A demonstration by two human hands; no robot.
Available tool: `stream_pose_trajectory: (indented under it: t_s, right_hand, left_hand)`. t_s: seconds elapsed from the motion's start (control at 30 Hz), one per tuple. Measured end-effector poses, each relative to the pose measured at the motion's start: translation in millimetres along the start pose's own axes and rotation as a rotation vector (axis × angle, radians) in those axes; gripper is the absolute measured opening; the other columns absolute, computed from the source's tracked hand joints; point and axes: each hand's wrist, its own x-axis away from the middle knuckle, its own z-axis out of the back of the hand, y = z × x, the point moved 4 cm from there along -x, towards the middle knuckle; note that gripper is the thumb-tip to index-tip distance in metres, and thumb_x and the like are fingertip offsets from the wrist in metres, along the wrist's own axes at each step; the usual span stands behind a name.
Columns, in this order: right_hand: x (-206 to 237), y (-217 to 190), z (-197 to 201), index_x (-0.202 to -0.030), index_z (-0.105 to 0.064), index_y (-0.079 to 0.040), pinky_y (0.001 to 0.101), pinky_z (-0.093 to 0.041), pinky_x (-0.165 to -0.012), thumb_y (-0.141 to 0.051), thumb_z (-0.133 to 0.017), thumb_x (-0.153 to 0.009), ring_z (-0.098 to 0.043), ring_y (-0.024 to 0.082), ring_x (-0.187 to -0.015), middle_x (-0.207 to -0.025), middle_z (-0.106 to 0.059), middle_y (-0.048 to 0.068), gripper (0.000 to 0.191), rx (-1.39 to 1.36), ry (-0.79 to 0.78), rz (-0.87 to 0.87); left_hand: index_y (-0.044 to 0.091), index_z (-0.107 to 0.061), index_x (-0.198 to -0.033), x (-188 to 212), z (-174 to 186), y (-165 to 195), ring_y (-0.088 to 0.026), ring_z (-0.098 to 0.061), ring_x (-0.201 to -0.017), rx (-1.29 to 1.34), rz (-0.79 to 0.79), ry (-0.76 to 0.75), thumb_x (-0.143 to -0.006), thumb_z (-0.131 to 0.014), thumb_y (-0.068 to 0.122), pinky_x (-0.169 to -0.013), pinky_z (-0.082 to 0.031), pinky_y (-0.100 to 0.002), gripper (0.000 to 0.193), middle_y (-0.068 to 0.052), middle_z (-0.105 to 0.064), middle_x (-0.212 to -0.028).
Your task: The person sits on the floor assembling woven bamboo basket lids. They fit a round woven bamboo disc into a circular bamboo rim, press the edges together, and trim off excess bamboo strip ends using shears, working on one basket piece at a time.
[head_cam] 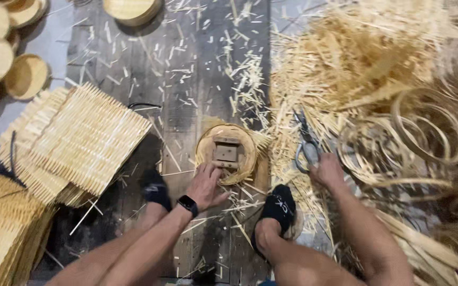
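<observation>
My left hand [207,185], with a black watch on its wrist, rests on the near edge of a round bamboo basket form [226,152] that has a small wooden block in its middle and lies on the dark plank floor. My right hand [327,170] reaches to the right and closes around the handles of grey scissors [306,142], which lie on a heap of bamboo strips [356,63]. My two feet in black socks sit either side of the basket form.
Stacks of square woven bamboo mats [83,140] lie at the left. Round finished baskets [6,63] are piled at the top left. Coiled bamboo hoops [425,137] fill the right side. Offcuts litter the planks [186,69].
</observation>
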Motion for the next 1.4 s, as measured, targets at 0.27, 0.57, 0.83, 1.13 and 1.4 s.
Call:
stream_pose_trajectory:
  t_s: [0.27, 0.57, 0.83, 1.13, 1.4]
  right_hand:
    - [-39.5, -11.1, -20.9, -0.118, -0.060, 0.004, 0.0449, -0.054, -0.090, -0.017, -0.093, -0.064, -0.066, 0.037, -0.101, -0.107, -0.068, 0.025, 0.067, -0.204, -0.161, -0.187]
    - [19.3, 5.2, -51.5, -0.105, -0.070, 0.004, 0.0398, -0.055, -0.064, -0.044, -0.074, -0.096, -0.065, 0.026, -0.070, -0.088, -0.070, 0.027, 0.049, -0.513, -0.331, -0.400]
    - [27.3, -6.0, -58.0, -0.106, -0.059, 0.001, 0.0549, -0.050, -0.068, -0.054, -0.064, -0.091, -0.065, 0.042, -0.072, -0.077, -0.065, 0.023, 0.058, -0.676, -0.252, -0.398]
    - [4.5, 6.7, -28.3, -0.081, -0.082, -0.009, 0.0377, -0.046, -0.054, -0.052, -0.079, -0.083, -0.059, 0.020, -0.055, -0.068, -0.073, 0.009, 0.043, -0.159, -0.977, -0.022]
    - [-78.6, 9.0, 20.4, -0.091, -0.075, 0.006, 0.0384, -0.054, -0.060, -0.038, -0.083, -0.079, -0.067, 0.023, -0.063, -0.081, -0.075, 0.020, 0.046, -0.393, -0.199, -0.358]
  left_hand:
    - [0.019, -0.028, -0.159, -92.9, -13.1, -14.7, -0.050, -0.039, -0.128, -0.103, 0.532, 0.278, -0.074, -0.082, 0.043, -0.099, -0.035, -0.063, 0.104, -0.033, -0.044, -0.138]
    - [0.028, -0.033, -0.158, -90.9, -22.6, -16.4, -0.046, -0.048, -0.117, -0.117, 0.079, 0.057, -0.075, -0.078, 0.032, -0.101, -0.039, -0.060, 0.094, -0.027, -0.051, -0.129]
    - [0.007, -0.033, -0.153, -82.4, -25.5, -1.5, -0.040, -0.041, -0.133, 0.093, 0.389, 0.162, -0.069, -0.079, 0.055, -0.103, -0.020, -0.072, 0.107, -0.019, -0.052, -0.142]
    - [0.010, -0.044, -0.150, -94.5, -38.2, 12.9, -0.038, -0.043, -0.132, 0.036, 0.423, 0.193, -0.079, -0.069, 0.053, -0.109, -0.020, -0.070, 0.087, -0.016, -0.059, -0.139]
    - [0.009, -0.041, -0.153, -89.4, -34.3, 21.2, -0.038, -0.044, -0.134, -0.042, 0.413, 0.210, -0.086, -0.062, 0.057, -0.110, -0.021, -0.069, 0.085, -0.018, -0.057, -0.141]
